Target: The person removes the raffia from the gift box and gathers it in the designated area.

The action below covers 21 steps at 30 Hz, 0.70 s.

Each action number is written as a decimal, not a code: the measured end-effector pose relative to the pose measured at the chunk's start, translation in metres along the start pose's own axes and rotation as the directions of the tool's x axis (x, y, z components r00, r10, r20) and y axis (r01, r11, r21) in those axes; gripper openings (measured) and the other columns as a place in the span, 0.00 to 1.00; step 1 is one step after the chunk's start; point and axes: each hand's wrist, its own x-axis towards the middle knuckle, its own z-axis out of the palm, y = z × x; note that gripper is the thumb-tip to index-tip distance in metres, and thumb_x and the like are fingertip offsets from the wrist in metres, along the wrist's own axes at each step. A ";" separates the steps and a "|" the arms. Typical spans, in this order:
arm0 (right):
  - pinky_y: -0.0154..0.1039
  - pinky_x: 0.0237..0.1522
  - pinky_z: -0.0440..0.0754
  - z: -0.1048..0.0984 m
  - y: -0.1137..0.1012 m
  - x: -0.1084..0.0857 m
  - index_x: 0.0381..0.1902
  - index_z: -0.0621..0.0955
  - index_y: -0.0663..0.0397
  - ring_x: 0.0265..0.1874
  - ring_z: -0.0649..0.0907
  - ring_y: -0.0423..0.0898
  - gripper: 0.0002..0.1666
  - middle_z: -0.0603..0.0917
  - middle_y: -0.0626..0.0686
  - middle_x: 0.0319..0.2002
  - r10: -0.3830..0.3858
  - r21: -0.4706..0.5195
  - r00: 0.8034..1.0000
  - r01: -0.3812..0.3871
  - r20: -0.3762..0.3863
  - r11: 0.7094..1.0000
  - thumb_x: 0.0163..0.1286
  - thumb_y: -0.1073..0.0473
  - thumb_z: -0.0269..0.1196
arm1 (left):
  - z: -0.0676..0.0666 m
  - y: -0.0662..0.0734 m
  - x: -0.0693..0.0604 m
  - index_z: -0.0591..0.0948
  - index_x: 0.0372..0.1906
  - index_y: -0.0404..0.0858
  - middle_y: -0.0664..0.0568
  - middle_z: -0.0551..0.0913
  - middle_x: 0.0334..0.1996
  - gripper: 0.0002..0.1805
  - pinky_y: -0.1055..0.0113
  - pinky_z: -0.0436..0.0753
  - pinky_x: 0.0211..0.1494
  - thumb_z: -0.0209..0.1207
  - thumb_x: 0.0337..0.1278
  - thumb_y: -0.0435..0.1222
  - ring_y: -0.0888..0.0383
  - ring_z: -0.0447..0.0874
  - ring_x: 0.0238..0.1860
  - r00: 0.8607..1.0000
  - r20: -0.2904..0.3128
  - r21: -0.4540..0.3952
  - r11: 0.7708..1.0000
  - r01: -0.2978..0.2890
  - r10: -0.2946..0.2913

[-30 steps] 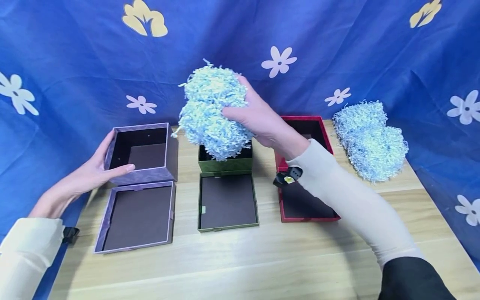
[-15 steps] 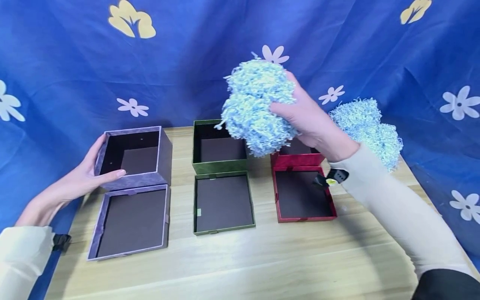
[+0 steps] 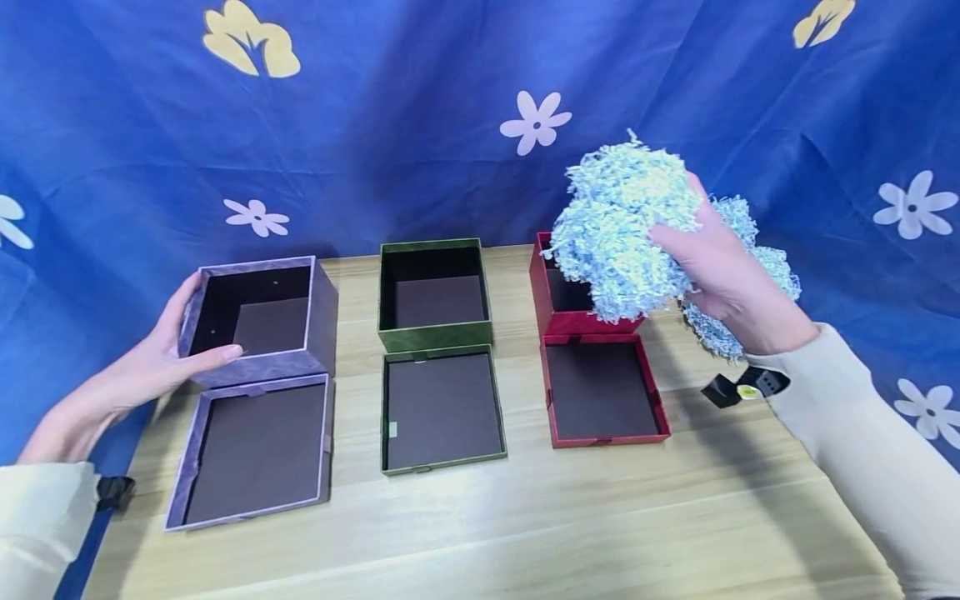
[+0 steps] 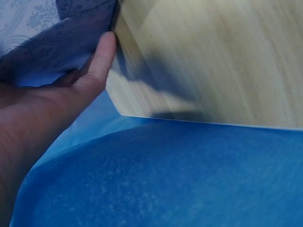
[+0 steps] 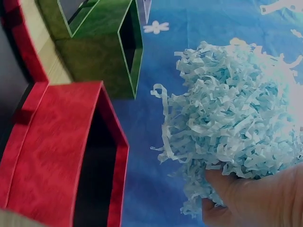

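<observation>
My right hand (image 3: 723,258) grips a fluffy clump of light blue shredded paper (image 3: 622,225) in the air, over the right part of the red box (image 3: 551,287). In the right wrist view the shredded paper (image 5: 236,109) hangs beside the red box (image 5: 57,142), with loose strips sticking out. My left hand (image 3: 150,358) rests against the left corner of the purple box (image 3: 322,317), the thumb at its near side and the fingers along its left side. In the left wrist view a straight finger (image 4: 102,56) touches the box's patterned wall (image 4: 28,28).
More blue shredded paper (image 3: 712,329) lies at the right, partly behind my right hand. A green box (image 3: 435,336) stands between the purple and red ones. Purple (image 3: 255,454), green (image 3: 442,408) and red (image 3: 600,387) lids lie before their boxes. A blue curtain (image 3: 420,108) hangs behind.
My right hand has carried the shredded paper rightward, from over the green box to over the red one. The view has shifted slightly; my left hand stays on the purple box.
</observation>
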 end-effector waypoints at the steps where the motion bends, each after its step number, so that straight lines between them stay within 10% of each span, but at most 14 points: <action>1: 0.67 0.73 0.53 -0.004 0.003 -0.001 0.86 0.41 0.04 0.80 0.50 0.48 0.59 0.41 0.42 0.88 -0.009 0.006 1.000 0.010 -0.012 1.000 0.81 0.63 0.58 | 0.000 -0.001 0.000 0.22 0.84 0.71 0.62 0.14 0.85 0.62 0.43 0.20 0.79 0.61 0.81 0.36 0.60 0.09 0.82 1.000 -0.005 0.000 1.000 -0.002 0.002; 6: 0.48 0.54 0.82 -0.030 0.016 -0.011 0.87 0.52 0.14 0.63 0.75 0.46 0.52 0.59 0.50 0.81 -0.130 0.122 0.992 0.129 -0.003 0.984 0.82 0.69 0.56 | 0.001 -0.002 -0.002 0.24 0.85 0.71 0.63 0.15 0.85 0.62 0.44 0.19 0.78 0.62 0.80 0.35 0.61 0.10 0.82 1.000 -0.021 -0.012 1.000 -0.006 0.006; 13: 0.54 0.72 0.56 -0.068 0.035 -0.026 0.87 0.50 0.12 0.72 0.62 0.42 0.52 0.53 0.42 0.84 -0.141 0.156 0.990 0.144 -0.030 0.977 0.85 0.69 0.53 | 0.002 -0.003 -0.001 0.24 0.86 0.68 0.68 0.17 0.85 0.62 0.45 0.19 0.78 0.60 0.80 0.32 0.64 0.12 0.82 0.999 -0.021 -0.045 0.998 -0.036 0.035; 14: 0.45 0.65 0.68 -0.073 0.040 -0.028 0.87 0.53 0.15 0.67 0.69 0.42 0.50 0.58 0.45 0.82 -0.167 0.187 0.985 0.170 -0.034 0.968 0.84 0.71 0.53 | 0.002 -0.003 -0.002 0.24 0.86 0.68 0.68 0.17 0.85 0.62 0.45 0.19 0.78 0.61 0.80 0.32 0.65 0.12 0.82 0.999 -0.023 -0.044 0.998 -0.037 0.036; 21: 0.48 0.35 0.92 -0.109 0.070 -0.044 0.80 0.63 0.40 0.46 0.91 0.51 0.43 0.81 0.55 0.65 -0.334 0.527 0.942 0.306 -0.045 0.793 0.79 0.84 0.47 | 0.003 -0.003 -0.001 0.25 0.86 0.69 0.69 0.19 0.85 0.62 0.47 0.19 0.78 0.62 0.79 0.34 0.65 0.14 0.82 0.999 -0.044 -0.045 0.999 -0.025 0.023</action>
